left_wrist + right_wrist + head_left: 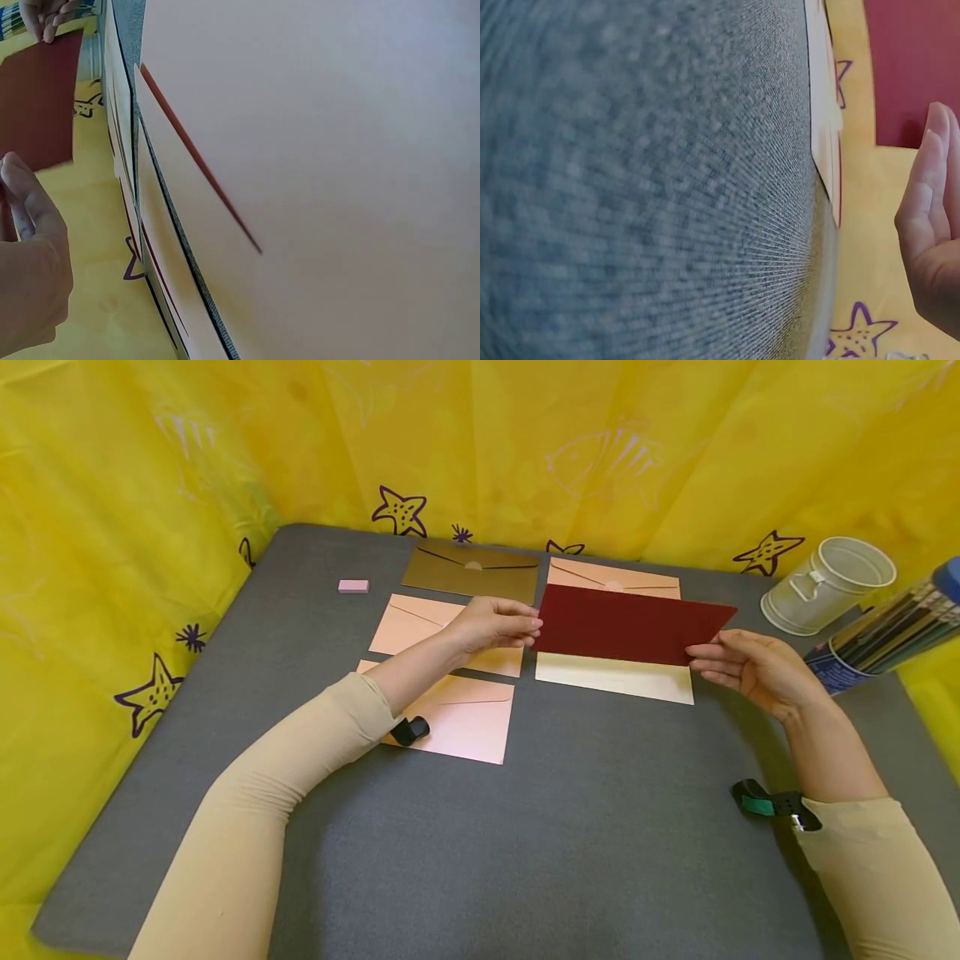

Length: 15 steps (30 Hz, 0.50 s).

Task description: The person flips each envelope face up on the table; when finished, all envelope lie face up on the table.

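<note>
A dark red envelope (622, 625) is held up over the right-hand column of envelopes, its plain side facing me. My left hand (497, 628) pinches its left edge, and my right hand (757, 672) grips its lower right corner. Partly covered behind it lies a peach envelope (577, 568); a cream envelope (615, 681) shows below it. Under and beside my left forearm are another peach envelope (405, 625) and a pink envelope (468, 722). The left wrist view shows the red envelope (41, 105) between both hands.
A gold-brown envelope (450, 575) lies at the back, with a pink eraser (353, 587) to its left. A white metal mug-like can (817, 585) and a blue cup of pencils (843, 664) stand at the right. Yellow patterned cloth (480, 443) hangs behind the grey table (525, 843).
</note>
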Motion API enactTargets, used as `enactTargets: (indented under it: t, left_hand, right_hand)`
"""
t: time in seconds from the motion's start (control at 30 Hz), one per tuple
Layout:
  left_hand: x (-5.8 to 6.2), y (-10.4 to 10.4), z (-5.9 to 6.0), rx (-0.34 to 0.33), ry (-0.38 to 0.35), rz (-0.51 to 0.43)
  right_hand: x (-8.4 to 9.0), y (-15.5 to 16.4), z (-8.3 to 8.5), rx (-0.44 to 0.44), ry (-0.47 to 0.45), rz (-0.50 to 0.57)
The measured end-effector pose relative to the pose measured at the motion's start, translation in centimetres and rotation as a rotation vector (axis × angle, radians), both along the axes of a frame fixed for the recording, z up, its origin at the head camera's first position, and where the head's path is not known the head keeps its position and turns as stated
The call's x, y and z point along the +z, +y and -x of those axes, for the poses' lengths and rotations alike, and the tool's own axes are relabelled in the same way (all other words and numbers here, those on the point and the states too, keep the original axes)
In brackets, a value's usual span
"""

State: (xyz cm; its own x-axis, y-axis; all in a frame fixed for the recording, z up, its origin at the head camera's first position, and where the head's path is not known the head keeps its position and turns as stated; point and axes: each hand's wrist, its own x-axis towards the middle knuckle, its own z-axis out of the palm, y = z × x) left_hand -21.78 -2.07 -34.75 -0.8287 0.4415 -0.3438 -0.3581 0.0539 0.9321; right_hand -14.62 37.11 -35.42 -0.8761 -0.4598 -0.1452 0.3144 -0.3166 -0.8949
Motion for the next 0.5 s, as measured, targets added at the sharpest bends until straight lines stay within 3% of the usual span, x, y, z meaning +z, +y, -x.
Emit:
enactTargets:
  t: [0.23,0.5]
  left_hand:
    - [-0.14,-0.1,0.15,0.011,0.005,-0.025]
    - [-0.52,-0.02,-0.05,-0.053,0.113,-0.013]
  right_hand:
    - [0.24,-0.23,-0.05,-0.059,-0.051,0.006]
    - [0.22,-0.27,-0.27,-0.154,-0.084,0.015]
